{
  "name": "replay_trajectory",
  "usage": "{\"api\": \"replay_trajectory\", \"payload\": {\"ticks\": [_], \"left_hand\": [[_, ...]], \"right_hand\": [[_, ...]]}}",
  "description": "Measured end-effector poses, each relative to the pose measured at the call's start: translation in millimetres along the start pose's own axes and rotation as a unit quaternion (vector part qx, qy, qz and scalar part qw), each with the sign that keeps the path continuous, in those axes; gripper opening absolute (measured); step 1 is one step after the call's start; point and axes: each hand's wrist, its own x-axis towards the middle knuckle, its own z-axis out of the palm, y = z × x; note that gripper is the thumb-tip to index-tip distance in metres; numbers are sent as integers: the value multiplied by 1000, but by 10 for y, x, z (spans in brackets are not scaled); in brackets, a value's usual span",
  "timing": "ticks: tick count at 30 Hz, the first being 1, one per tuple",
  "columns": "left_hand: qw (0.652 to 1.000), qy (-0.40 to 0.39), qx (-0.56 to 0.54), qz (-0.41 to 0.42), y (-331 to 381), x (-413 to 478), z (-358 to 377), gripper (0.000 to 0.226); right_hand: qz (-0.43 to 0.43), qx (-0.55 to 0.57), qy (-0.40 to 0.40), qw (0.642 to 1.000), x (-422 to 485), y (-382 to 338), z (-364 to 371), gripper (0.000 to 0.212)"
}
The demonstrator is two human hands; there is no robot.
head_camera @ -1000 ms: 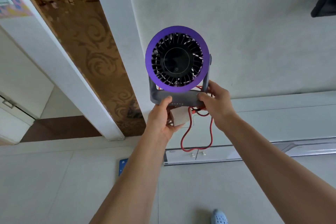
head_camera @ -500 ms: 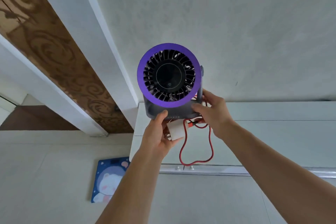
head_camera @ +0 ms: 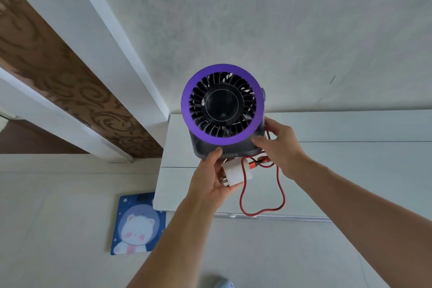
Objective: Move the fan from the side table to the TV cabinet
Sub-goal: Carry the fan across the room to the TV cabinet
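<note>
A small desk fan with a purple ring and a dark grey base is held in the air over the left end of the white TV cabinet. My left hand grips the front of the fan's base and also holds its white plug adapter. My right hand grips the right side of the base. A red cable hangs in a loop below the fan, over the cabinet's front edge.
The pale wall rises straight behind the cabinet. A white and brown patterned door frame stands to the left. A blue bathroom scale with a bear picture lies on the floor by the cabinet's left corner. A shoe tip shows at the bottom.
I have come closer to the cabinet. The fan has moved down and forward, from in front of the wall to just above the cabinet's left end. Both hands keep the same grip.
</note>
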Motion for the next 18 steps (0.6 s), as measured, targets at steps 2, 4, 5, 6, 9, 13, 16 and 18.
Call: {"api": "replay_trajectory", "payload": {"ticks": [2,4,5,6,9,13,16,18], "left_hand": [[1000,7,8,1,-35,202,-39,44],[1000,12,14,1,-49,354,-74,44],[1000,11,18,3,-55,434,-101,44],[1000,8,18,4,-45,458,-102,45],[1000,11,5,4,-69,726,-186,44],[1000,16,-7,-2,-168,957,-275,46],[999,16,-27,-12,-215,1079,-310,43],[999,16,-33,-16,-236,1115,-307,43]], "right_hand": [[6,-4,-3,1000,145,133,44,46],[11,-9,-7,1000,259,234,89,45],[11,-12,-8,1000,314,296,117,45],[8,-12,-9,1000,339,297,125,46],[11,-12,-20,1000,539,474,247,48],[3,-21,-45,999,704,640,331,47],[2,-38,-57,998,797,728,354,51],[2,-45,-59,997,851,770,364,52]]}}
